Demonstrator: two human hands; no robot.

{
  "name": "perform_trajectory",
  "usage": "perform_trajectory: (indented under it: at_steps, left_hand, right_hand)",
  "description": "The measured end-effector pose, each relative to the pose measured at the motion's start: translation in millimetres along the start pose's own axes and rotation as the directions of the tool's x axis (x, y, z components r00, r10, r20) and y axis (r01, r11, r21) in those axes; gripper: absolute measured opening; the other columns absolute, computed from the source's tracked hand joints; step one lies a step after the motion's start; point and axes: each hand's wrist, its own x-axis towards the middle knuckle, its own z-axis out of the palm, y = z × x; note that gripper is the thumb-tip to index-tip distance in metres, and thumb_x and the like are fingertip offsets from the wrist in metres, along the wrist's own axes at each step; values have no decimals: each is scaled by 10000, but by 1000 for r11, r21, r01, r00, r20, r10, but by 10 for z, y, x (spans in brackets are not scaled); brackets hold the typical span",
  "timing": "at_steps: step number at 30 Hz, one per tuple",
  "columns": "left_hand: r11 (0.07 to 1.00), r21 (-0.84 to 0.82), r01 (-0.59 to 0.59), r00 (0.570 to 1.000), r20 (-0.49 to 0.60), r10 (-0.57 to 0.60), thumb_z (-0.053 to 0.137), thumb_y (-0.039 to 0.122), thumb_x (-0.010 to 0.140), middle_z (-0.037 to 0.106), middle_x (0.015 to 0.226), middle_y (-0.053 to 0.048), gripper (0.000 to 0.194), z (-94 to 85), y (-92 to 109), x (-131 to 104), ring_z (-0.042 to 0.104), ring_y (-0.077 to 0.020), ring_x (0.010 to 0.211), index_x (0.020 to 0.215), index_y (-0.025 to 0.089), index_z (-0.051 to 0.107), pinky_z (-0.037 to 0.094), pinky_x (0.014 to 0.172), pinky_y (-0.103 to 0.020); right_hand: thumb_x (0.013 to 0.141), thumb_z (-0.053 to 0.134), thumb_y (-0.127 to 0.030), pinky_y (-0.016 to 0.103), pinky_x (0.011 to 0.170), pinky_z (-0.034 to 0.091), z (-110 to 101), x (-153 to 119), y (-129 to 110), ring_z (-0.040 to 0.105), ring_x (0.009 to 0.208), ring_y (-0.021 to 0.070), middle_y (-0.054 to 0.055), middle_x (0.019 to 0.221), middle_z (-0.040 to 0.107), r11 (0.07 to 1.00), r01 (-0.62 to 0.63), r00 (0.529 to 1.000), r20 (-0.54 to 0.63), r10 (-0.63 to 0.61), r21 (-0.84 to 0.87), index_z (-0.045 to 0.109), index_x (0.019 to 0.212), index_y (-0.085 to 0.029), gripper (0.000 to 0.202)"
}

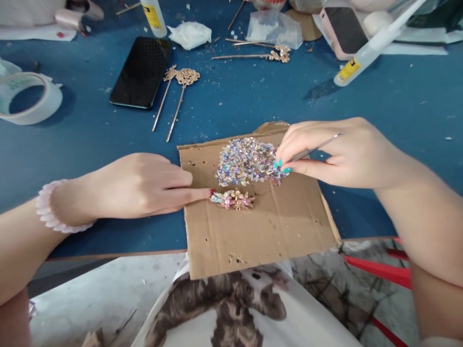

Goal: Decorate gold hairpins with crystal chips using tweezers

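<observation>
On a piece of cardboard [260,231] lies a gold flower hair ornament [235,199] set with pink and pale blue bits. My left hand [144,185] comes from the left, its index fingertip on the ornament's left end; the other fingers are curled and the thumb is hidden. Above the ornament is a spread pile of small multicoloured stone chips [246,161]. My right hand [336,152] pinches slim metal tweezers [307,152], their tip low over the pile's right edge. Whether a chip is at the tip is too small to tell.
Gold hairpins [186,77] lie beyond the cardboard, near a black phone [141,72]. More hairpins [249,56] sit further back. A tape roll [50,103] stands left. A glue bottle [352,70] leans in at right, near a pink phone [343,31]. The cardboard overhangs the table's front edge.
</observation>
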Motion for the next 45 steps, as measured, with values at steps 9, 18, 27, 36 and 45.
perform_trajectory:
  at_steps: [9,18,27,36,45]
  left_hand:
    - [1000,13,-3,1000,-4,3,305,178,1067,569,681,25,358,-10,-7,9,517,-153,569,1364,191,505,381,531,-305]
    - [1000,15,-2,1000,2,2,289,181,1077,570,685,23,359,-14,5,9,502,-158,567,1363,186,505,362,536,-305]
    - [1000,-5,11,1000,2,-11,316,170,1067,559,689,23,378,1,0,1,503,-150,579,1386,216,514,364,549,-297]
    - [1000,10,0,1000,-3,0,307,166,1068,572,686,21,359,-20,7,26,515,-156,579,1357,192,518,375,540,-306]
    - [1000,3,-1,1000,-4,1,342,143,1052,584,705,11,358,-3,6,25,528,-172,590,1364,189,511,354,568,-318]
  right_hand:
    - [958,612,-321,342,768,493,-14,-11,-14,666,797,172,12,856,703,999,-44,999,-10,44,6,646,861,-257,120]
    - [956,610,-307,335,767,499,5,-5,-4,677,823,173,10,865,705,1000,-27,1000,-13,27,1,653,876,-257,104]
    - [965,595,-342,351,767,507,4,-2,-16,677,820,179,14,864,711,999,-45,999,-12,45,-1,653,864,-259,143]
    - [947,629,-265,332,783,511,42,-4,1,678,838,169,6,883,711,999,31,999,-19,-30,35,660,899,-259,57]
    - [949,632,-243,318,766,503,54,-4,-34,676,836,163,4,866,701,998,54,998,-12,-54,43,653,898,-245,56]
